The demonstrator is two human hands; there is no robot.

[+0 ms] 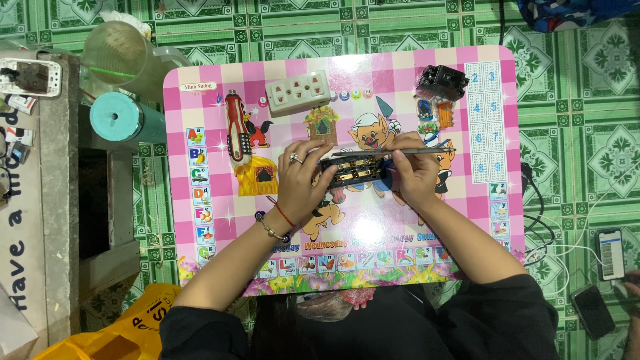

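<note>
My left hand (301, 175) grips the left end of a black socket base (355, 168) with brass contacts, held just above the pink checkered table (400, 213). My right hand (412, 172) steadies the base's right end and holds a thin metal tool (400, 151) lying across the top of the base. On the table behind my hands lie a cream socket cover (298, 93), a red-and-black-handled screwdriver (236, 127) to the left, and a small black part (442, 82) at the far right.
A clear plastic jug (127, 57) and a teal cup (123, 117) stand left of the table. Two phones (610, 255) with white cables lie on the green tiled floor at the right. A yellow bag (127, 327) sits at lower left.
</note>
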